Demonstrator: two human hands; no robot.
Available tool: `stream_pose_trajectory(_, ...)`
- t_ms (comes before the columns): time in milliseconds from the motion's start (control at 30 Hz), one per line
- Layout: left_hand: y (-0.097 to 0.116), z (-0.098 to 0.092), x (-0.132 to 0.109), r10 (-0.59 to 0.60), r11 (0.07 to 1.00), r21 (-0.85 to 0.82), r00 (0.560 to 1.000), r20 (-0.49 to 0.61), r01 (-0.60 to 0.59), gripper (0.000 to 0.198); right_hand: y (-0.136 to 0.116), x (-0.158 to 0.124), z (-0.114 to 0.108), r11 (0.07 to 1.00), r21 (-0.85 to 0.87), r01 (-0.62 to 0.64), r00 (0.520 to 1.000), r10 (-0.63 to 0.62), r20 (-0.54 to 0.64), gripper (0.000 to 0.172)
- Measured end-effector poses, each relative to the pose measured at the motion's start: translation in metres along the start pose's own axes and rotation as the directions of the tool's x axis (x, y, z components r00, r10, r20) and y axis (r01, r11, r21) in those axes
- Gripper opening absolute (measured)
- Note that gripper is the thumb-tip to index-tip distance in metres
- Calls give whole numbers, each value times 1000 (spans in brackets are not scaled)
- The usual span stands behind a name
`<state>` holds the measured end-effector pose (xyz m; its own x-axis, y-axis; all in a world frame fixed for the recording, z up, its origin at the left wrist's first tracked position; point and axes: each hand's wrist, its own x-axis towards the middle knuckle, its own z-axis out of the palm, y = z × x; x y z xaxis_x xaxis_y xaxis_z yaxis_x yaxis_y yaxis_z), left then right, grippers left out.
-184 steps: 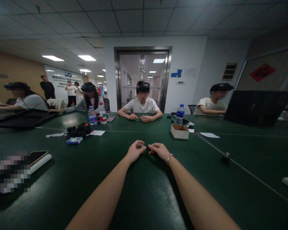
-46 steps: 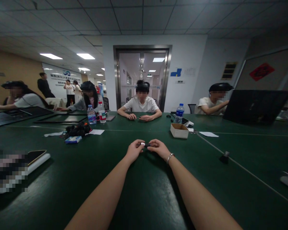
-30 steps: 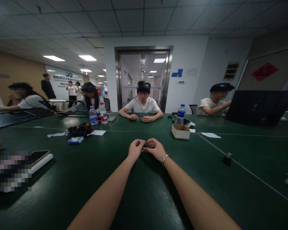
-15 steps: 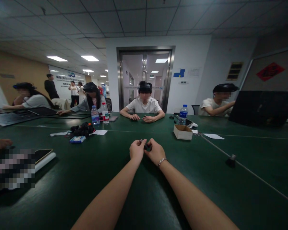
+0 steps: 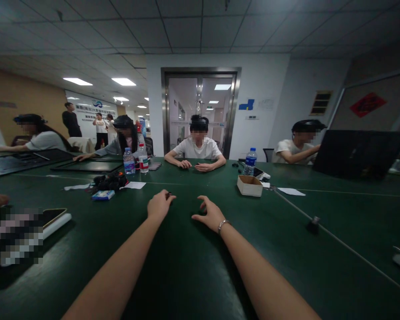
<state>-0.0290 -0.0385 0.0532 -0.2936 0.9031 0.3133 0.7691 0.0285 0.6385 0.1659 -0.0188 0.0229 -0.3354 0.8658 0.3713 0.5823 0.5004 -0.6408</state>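
Note:
My left hand [image 5: 160, 206] is closed, thumb against fingers, around a small dark object [image 5: 169, 194]. Only a bit of it shows past the fingertips, too little to tell its kind. To the right, my right hand [image 5: 211, 215] hovers low over the green table [image 5: 183, 258] with thumb and fingers spread. Nothing is visible between them, and a bracelet [image 5: 223, 226] circles that wrist. A gap separates the two hands.
An open cardboard box [image 5: 250, 186] stands at the right, by a water bottle [image 5: 250, 162]. Farther right sits a black binder clip [image 5: 314, 225]. Tissues [image 5: 103, 195] and two bottles stand left. A person [image 5: 198, 144] sits opposite; a laptop-like black panel [image 5: 360, 153] rises far right.
My hands were together around a small dark thing; they have moved apart. The left went leftward still pinching something, and the right opened. The view shifted slightly.

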Motion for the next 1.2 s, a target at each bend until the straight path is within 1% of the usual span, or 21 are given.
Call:
stream_pose_trajectory(33,-14,-16,5,-10,992,123,1000,-2,10,34,4,1,-1,1000,21,-16,1000,16,-6,72)
stream_pose_trajectory(100,-47,-50,12,-12,935,353,1000,1,11,35,13,3,-4,998,43,-43,999,44,-13,64)
stream_pose_trajectory(167,-82,-83,15,-75,873,485,997,22,55,37,23,5,-9,997,42,-66,997,67,-26,55)
stream_pose_trajectory(233,-114,-114,14,-162,829,540,987,-16,145,42,33,6,-15,994,40,-97,994,100,-55,49)
stream_pose_trajectory(300,-141,-139,11,-281,811,525,959,-41,260,48,42,6,-19,985,62,-159,982,165,-97,45)
stream_pose_trajectory(400,-170,-163,6,-422,780,451,896,-134,435,53,46,4,-24,962,121,-245,957,260,-126,38)
stream_pose_trajectory(500,-187,-172,4,-484,755,399,853,-197,521,56,37,7,-34,966,85,-243,963,251,-102,32)
stream_pose_trajectory(567,-191,-174,4,-494,750,394,846,-202,532,57,22,10,-51,985,8,-173,980,173,-98,28)
stream_pose_trajectory(600,-191,-174,4,-491,750,395,847,-203,530,57,12,12,-63,992,-32,-124,985,119,-124,26)
stream_pose_trajectory(667,-190,-173,3,-476,758,398,856,-203,516,55,-7,10,-98,994,-91,-57,981,39,-191,26)
stream_pose_trajectory(700,-190,-172,2,-466,763,399,861,-206,508,55,-14,6,-118,991,-121,-52,969,21,-245,28)
stream_pose_trajectory(733,-189,-171,2,-458,767,398,864,-209,503,55,-19,-1,-139,984,-167,-68,963,21,-270,29)
stream_pose_trajectory(800,-189,-170,1,-455,769,393,863,-219,505,54,-20,-22,-180,931,-320,-176,951,78,-298,32)
stream_pose_trajectory(833,-189,-170,1,-455,768,390,861,-226,508,54,-15,-35,-199,867,-425,-260,942,131,-309,32)
stream_pose_trajectory(900,-189,-170,1,-462,766,383,857,-229,515,56,3,-64,-230,671,-603,-432,898,261,-353,36)
stream_pose_trajectory(933,-188,-170,1,-467,766,379,855,-227,519,57,15,-79,-242,600,-627,-497,867,326,-376,42)
stream_pose_trajectory(967,-187,-170,0,-475,764,375,851,-224,526,58,28,-92,-252,557,-619,-554,833,388,-395,49)
stream_pose_trajectory(1000,-186,-171,0,-484,762,371,848,-217,530,58,41,-104,-259,536,-582,-612,789,466,-400,56)
stream_pose_trajectory(1100,-180,-172,-2,-495,763,364,845,-203,535,56,77,-125,-267,562,-393,-728,685,617,-388,67)
stream_pose_trajectory(1133,-179,-172,-3,-497,763,364,845,-200,535,55,86,-128,-266,583,-333,-741,671,640,-374,67)
stream_pose_trajectory(1200,-176,-172,-4,-507,756,365,839,-201,544,54,101,-129,-260,649,-241,-722,689,638,-345,61)
